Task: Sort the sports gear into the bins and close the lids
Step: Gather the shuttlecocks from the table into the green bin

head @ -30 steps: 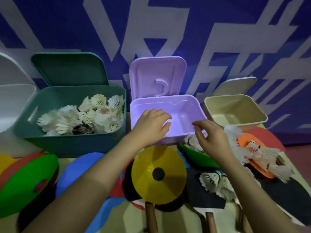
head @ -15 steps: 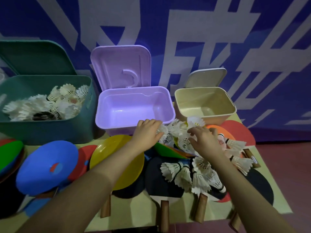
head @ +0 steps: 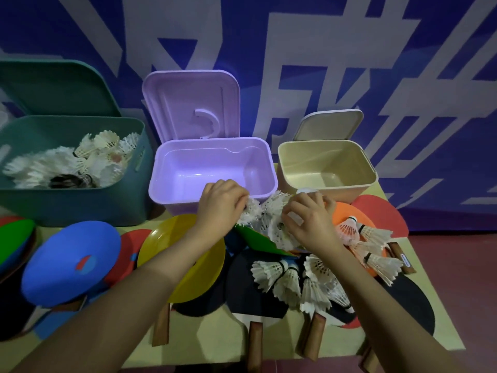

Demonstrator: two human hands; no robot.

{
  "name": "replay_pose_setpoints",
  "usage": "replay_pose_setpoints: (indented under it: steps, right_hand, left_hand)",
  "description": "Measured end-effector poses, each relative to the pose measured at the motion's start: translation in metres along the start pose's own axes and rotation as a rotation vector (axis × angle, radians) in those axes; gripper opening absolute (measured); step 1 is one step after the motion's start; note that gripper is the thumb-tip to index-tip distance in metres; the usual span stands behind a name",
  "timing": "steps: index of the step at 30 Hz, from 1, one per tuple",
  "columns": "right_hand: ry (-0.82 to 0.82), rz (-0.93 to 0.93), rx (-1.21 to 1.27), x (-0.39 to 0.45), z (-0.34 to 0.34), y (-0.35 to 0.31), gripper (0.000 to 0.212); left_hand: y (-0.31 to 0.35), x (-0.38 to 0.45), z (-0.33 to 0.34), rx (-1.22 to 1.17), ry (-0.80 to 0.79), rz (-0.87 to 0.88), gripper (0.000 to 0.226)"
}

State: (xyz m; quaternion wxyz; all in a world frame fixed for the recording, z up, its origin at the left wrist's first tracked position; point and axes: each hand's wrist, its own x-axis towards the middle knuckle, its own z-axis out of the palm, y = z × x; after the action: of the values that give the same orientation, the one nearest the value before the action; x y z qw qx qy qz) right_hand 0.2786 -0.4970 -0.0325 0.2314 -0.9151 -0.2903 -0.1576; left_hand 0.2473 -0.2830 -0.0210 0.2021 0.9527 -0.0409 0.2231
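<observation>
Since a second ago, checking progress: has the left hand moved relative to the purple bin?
Yes. The left hand came off the purple bin rim, toward the shuttlecocks in front.

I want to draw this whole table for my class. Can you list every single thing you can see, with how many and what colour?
green bin: one, lid up, far left, holds white shuttlecocks
purple bin: one, lid up, middle, nothing inside
beige bin: one, lid up, right, nothing visible inside
loose shuttlecocks: many, white, front right
discs: blue, yellow, orange, green, on the table
paddles: several, dark faces, wooden handles, front edge
left hand: grips a shuttlecock
right hand: grips shuttlecocks
</observation>
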Motion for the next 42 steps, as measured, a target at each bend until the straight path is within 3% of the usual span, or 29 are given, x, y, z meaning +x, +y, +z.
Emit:
replay_pose_setpoints:
  steps: [4,10,17,22,27,30,33,37,40,42]
  right_hand:
    - [0.113,-0.079,0.13,0.022,-0.009,-0.034,0.007]
    - [0.224,-0.2,0.294,0.069,-0.005,-0.103,0.007]
    - [0.178,-0.251,0.421,0.135,0.033,-0.187,0.011]
    - [0.147,-0.221,0.445,0.183,0.082,-0.259,0.018]
    - [0.12,-0.24,0.246,0.215,0.133,-0.312,0.011]
    - [0.052,-0.251,0.062,0.217,0.16,-0.318,0.006]
    - [-0.055,-0.218,0.056,0.199,0.182,-0.324,0.019]
    - [-0.212,-0.244,0.049,0.182,0.195,-0.328,0.039]
    - [-0.471,-0.25,-0.049,0.18,0.187,-0.327,0.072]
    - [-0.547,-0.237,-0.133,0.18,0.184,-0.326,0.079]
  left_hand:
    - [-0.01,0.006,-0.035,-0.039,0.146,0.055,0.025]
    - [-0.047,0.016,-0.096,-0.007,0.274,0.088,0.022]
    - [-0.141,0.019,-0.169,0.167,0.252,0.084,0.019]
    - [-0.225,0.002,-0.215,0.073,0.207,-0.055,0.029]
    - [-0.312,-0.016,-0.245,0.214,0.187,-0.106,0.03]
    - [-0.347,-0.026,-0.248,0.407,0.076,-0.14,0.021]
    - [-0.365,-0.043,-0.233,0.438,-0.171,-0.202,0.015]
    - [-0.372,-0.063,-0.219,0.289,-0.34,-0.337,0.047]
    - [-0.374,-0.065,-0.218,0.335,-0.509,-0.412,0.061]
    - [-0.375,-0.063,-0.217,0.347,-0.565,-0.468,0.067]
